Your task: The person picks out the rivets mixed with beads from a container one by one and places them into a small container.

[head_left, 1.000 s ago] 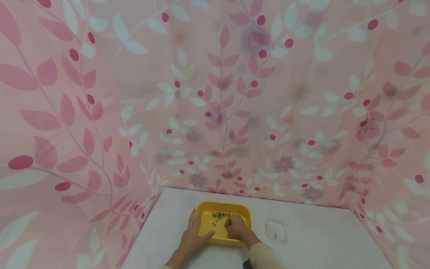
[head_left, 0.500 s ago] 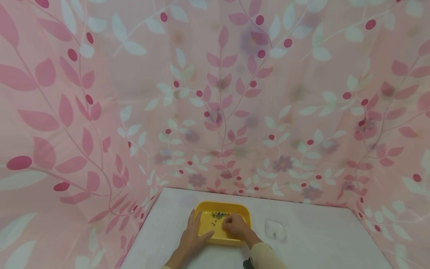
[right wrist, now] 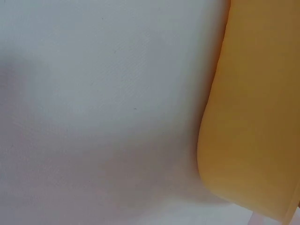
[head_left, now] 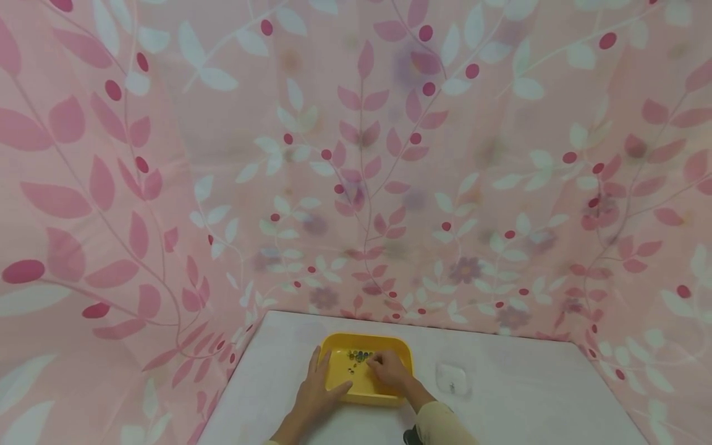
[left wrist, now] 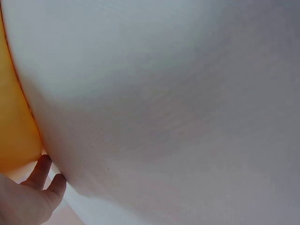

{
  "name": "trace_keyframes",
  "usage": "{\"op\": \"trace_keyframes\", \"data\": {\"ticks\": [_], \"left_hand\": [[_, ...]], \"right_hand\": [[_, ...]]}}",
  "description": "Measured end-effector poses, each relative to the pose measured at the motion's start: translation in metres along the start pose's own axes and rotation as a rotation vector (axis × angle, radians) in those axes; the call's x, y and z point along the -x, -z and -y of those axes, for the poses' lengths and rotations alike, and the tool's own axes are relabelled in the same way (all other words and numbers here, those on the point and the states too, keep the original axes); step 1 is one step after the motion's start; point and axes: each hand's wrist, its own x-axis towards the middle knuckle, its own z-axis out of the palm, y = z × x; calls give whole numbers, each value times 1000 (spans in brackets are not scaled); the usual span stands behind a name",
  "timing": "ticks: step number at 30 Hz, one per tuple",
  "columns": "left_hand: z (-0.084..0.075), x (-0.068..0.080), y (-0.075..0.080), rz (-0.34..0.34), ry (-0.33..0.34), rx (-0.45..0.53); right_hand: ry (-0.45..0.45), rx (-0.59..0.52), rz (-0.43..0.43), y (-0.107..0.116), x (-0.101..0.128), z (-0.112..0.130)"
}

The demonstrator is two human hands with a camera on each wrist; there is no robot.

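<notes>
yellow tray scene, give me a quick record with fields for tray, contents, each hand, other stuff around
tray: yellow tray on a white table, near its far left part
contents: small dark beads clustered by the tray's far wall, a few loose ones nearer; too small to count
left hand: left hand flat, fingers straight along the tray's left rim, thumb over the near edge
right hand: right hand inside the tray, fingers bent down beside the beads; a pinch cannot be made out
other: small clear container right of the tray; pink leaf-print cloth behind
</notes>
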Motion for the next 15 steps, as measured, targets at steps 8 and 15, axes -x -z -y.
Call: {"op": "trace_keyframes", "data": {"ticks": [8, 15], "left_hand": [[2, 0, -1, 2, -5, -7], [-1, 2, 2, 0, -11, -1]], "right_hand": [[-4, -50, 11, 5, 2, 5], [41, -50, -8, 16, 3, 9]]}}
